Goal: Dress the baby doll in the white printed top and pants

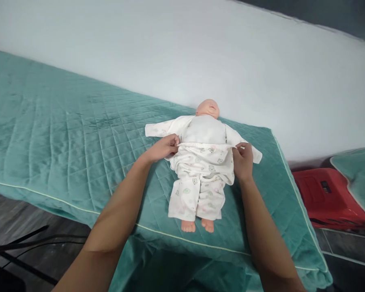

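A baby doll (pixel 208 108) lies on its back on the green quilted cover, head toward the wall and feet toward me. It wears a white long-sleeved top (pixel 203 129), its sleeves spread to both sides. White printed pants (pixel 197 194) cover its legs, and their waistband lies across the belly. My left hand (pixel 166 147) pinches the waistband at its left end. At the right end, my right hand (pixel 243 160) grips the same waistband with bent fingers. The cloth is stretched between both hands and bunches below them. Only the doll's bare feet show under the cuffs.
The green quilted cover (pixel 63 134) spreads over a bed against a white wall (pixel 140 48). A red plastic object (pixel 328 194) stands on the floor at the right, beside another green cover (pixel 359 170). Dark rods or cables (pixel 24 247) are at the lower left.
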`<action>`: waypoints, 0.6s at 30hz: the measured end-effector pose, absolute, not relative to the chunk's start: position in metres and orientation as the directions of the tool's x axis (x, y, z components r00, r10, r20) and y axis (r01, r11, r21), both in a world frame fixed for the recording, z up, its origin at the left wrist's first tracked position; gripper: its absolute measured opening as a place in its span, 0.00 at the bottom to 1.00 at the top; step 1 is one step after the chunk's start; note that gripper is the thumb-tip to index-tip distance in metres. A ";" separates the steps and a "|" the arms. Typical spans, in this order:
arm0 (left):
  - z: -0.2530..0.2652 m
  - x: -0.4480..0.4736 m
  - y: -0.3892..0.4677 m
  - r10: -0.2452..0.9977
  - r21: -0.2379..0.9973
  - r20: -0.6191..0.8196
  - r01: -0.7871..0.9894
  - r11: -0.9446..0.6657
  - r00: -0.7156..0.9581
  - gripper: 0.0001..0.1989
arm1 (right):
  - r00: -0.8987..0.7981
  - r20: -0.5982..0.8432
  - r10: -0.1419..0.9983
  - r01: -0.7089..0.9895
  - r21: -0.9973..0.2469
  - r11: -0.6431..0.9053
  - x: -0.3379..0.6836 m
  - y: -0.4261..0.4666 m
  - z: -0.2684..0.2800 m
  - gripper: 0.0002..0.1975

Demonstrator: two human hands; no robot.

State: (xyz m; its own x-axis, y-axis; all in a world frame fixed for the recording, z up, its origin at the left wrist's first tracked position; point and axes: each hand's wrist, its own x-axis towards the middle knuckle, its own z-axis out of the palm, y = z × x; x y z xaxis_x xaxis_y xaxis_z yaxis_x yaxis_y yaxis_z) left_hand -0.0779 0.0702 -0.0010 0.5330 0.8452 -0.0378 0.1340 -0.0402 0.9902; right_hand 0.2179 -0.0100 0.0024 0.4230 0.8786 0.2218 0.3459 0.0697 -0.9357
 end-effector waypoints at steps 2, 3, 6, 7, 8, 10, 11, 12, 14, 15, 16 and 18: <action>-0.002 -0.073 0.071 0.876 0.976 -0.026 0.204 -0.083 0.481 0.07 | 0.335 0.230 0.914 0.424 -0.903 0.071 0.218 -0.009 -0.002 0.11; -0.001 -0.070 0.071 0.889 0.963 -0.018 0.247 -0.107 0.458 0.07 | 0.296 0.217 0.930 0.463 -0.884 0.059 0.219 -0.010 -0.004 0.12; 0.006 -0.063 0.077 0.892 0.921 -0.062 0.371 -0.123 0.449 0.08 | 0.243 0.164 0.956 0.545 -0.839 0.006 0.222 -0.009 -0.008 0.13; 0.010 -0.062 0.081 0.879 0.908 -0.117 0.409 -0.093 0.461 0.08 | 0.226 0.146 0.963 0.576 -0.817 -0.011 0.223 -0.007 -0.007 0.12; 0.015 -0.060 0.085 0.858 0.893 -0.190 0.447 -0.052 0.478 0.08 | 0.208 0.124 0.970 0.616 -0.787 -0.031 0.225 -0.005 -0.006 0.11; 0.024 -0.057 0.094 0.797 0.858 -0.330 0.512 0.031 0.505 0.09 | 0.181 0.067 0.981 0.692 -0.717 -0.079 0.226 0.003 0.000 0.11; 0.028 -0.056 0.097 0.767 0.843 -0.379 0.534 0.056 0.517 0.10 | 0.176 0.034 0.984 0.714 -0.692 -0.104 0.227 0.007 0.003 0.12; 0.032 -0.055 0.100 0.741 0.833 -0.409 0.550 0.064 0.532 0.10 | 0.174 0.001 0.985 0.718 -0.685 -0.126 0.227 0.010 0.006 0.14; 0.037 -0.054 0.103 0.701 0.822 -0.427 0.567 0.039 0.571 0.08 | 0.146 -0.051 0.988 0.669 -0.730 -0.137 0.229 0.015 0.010 0.17; 0.038 -0.054 0.103 0.688 0.820 -0.424 0.571 0.016 0.589 0.07 | 0.112 -0.070 0.991 0.617 -0.777 -0.125 0.229 0.016 0.011 0.18; 0.038 -0.055 0.102 0.680 0.823 -0.412 0.568 -0.007 0.607 0.06 | 0.067 -0.084 0.994 0.549 -0.829 -0.107 0.230 0.015 0.011 0.19; 0.035 -0.057 0.099 0.681 0.839 -0.375 0.543 -0.040 0.629 0.06 | -0.030 -0.085 0.996 0.384 -0.921 -0.067 0.229 0.011 0.010 0.19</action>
State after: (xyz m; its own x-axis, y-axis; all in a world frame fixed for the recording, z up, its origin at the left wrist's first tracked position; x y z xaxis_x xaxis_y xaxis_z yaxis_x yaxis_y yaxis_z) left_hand -0.0569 0.0993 0.0349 0.6290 0.6812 -0.3746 0.5433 -0.0405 0.8386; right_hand 0.2293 0.0110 0.0096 -0.0296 0.9959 -0.0853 0.3844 -0.0674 -0.9207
